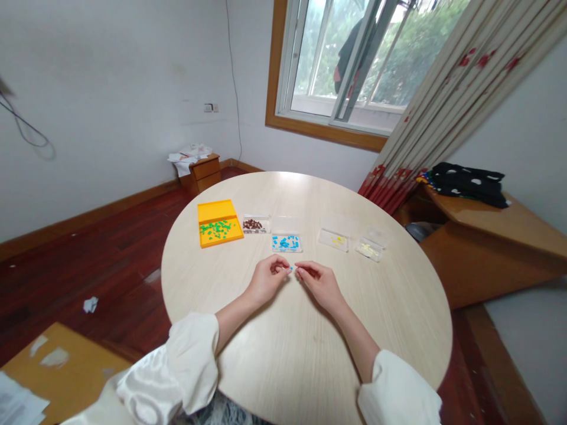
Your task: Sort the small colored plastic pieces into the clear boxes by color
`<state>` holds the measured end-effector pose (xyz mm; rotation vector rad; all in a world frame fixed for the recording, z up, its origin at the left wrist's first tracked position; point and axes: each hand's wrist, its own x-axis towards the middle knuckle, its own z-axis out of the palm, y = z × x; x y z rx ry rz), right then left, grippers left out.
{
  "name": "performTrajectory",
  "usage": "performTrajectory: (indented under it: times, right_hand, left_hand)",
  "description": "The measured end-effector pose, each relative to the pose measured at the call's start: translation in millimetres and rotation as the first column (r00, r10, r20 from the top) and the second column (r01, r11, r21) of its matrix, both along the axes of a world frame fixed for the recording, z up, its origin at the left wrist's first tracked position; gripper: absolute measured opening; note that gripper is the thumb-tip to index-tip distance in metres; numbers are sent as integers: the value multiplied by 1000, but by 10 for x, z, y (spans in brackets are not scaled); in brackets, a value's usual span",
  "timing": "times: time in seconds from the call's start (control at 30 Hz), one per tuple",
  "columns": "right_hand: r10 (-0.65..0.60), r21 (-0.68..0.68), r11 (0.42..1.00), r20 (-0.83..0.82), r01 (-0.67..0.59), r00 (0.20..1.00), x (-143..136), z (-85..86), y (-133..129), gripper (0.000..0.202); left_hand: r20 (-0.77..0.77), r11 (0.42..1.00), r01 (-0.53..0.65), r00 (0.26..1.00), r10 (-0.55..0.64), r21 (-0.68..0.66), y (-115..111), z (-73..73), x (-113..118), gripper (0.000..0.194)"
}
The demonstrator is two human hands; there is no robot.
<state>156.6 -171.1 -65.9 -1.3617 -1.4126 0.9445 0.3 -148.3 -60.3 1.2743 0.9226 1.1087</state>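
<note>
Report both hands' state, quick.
Left hand: closed, apparently pinching a tiny blue piece.
Right hand: fingers curled beside it; whether they hold anything cannot be told.

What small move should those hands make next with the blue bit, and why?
Perhaps bring the right hand slightly closer to the left hand, to steady the tiny blue piece: it shows between their fingertips, and a firm grip is hard to make out.
</note>
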Motion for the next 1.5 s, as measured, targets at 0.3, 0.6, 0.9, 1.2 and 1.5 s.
performTrajectory:
  times: [0.3,0.6,0.9,1.2,1.5]
  right_hand:
    - [-12,-8,1000,-17,12,1000,-53,-43,-23,30]
    - [-37,-21,999,-19,36,999,-43,-113,-7,29]
    - [-39,-30,999,-9,39,999,-43,-102,-16,25]
    - [-44,80,996,125,34,991,-44,-108,6,22]
    - [-258,296,934,170,200,951,72,-239,257,38]
  left_hand:
    - [20,996,-64,998,65,-56,37,36,-40,13]
    - [-181,972,-195,959,217,131,341,51,-74,7]
    - [-374,930,-206,872,315,304,708,0,-15,11]
    - [-463,890,-152,809,362,431,822,-146,-79,9]
    - [-383,827,-148,832,401,542,940,-160,-162,58]
